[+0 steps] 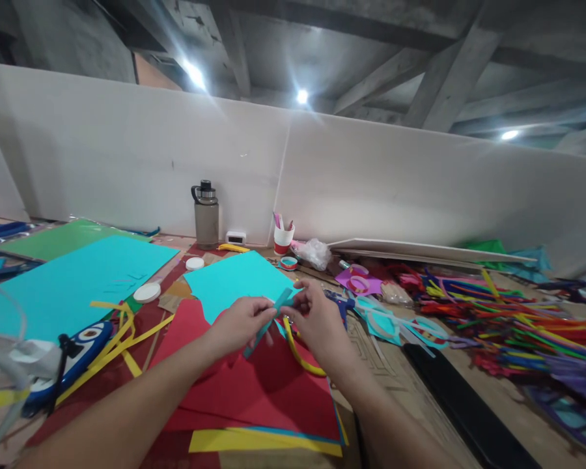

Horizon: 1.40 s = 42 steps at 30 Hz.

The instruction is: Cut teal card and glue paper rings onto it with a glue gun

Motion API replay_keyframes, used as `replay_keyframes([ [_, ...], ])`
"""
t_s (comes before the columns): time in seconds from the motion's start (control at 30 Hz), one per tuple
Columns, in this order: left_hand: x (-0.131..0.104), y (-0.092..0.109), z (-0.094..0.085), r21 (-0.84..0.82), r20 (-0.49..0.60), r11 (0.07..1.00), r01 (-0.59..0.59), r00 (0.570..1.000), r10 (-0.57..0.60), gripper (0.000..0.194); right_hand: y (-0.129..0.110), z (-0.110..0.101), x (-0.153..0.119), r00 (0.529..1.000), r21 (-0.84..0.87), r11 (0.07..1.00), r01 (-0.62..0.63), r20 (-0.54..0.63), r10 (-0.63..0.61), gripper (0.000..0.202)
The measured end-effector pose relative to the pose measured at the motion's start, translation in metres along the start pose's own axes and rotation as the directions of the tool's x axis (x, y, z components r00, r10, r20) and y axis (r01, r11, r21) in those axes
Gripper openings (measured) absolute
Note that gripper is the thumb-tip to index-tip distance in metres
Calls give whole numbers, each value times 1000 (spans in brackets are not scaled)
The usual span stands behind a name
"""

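Near the middle of the view, a narrow teal strip (pixel 267 326) slants between my two hands. My left hand (pixel 244 320) pinches it from the left with closed fingers. My right hand (pixel 315 316) is closed on its upper right end, thumb and fingertips together. Beneath the hands lie red sheets (pixel 258 397), with a bright cyan sheet (pixel 239 277) behind them. A curved yellow strip (pixel 300 358) lies just below my right hand.
A blue glue gun (pixel 342 303) sits right of my right hand. Yellow strips (pixel 127 332) lie left, a bottle (pixel 206 218) and pen cup (pixel 284 240) behind, a long black case (pixel 469 404) and colourful craft stems (pixel 532 326) right.
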<state>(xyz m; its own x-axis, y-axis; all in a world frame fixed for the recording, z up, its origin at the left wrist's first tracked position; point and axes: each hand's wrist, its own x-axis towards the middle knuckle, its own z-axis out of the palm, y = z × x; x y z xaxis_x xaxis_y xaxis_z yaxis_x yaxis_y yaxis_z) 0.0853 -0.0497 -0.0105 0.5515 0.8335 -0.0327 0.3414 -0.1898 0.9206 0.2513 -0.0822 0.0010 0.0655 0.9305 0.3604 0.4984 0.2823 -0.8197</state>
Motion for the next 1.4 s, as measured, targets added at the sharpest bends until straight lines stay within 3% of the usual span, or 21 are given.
replay_keyframes([
  [0.13,-1,2,3,-118,5,993,-3,1000,3,48,5,1,0,1000,219,976,-18,-8,20,35],
  [0.27,-3,4,5,-152,15,988,-24,1000,26,47,12,5,1,993,341,938,-59,120,19,23],
  [0.33,-4,6,6,-149,26,989,-22,999,26,46,13,5,2,989,342,938,-49,149,-3,19],
  [0.77,-6,9,11,-114,-70,993,-23,997,15,33,5,3,0,996,326,942,-73,70,53,25],
  [1.4,-8,16,8,-104,-66,994,-38,997,31,30,2,3,-2,996,351,934,-72,75,48,21],
])
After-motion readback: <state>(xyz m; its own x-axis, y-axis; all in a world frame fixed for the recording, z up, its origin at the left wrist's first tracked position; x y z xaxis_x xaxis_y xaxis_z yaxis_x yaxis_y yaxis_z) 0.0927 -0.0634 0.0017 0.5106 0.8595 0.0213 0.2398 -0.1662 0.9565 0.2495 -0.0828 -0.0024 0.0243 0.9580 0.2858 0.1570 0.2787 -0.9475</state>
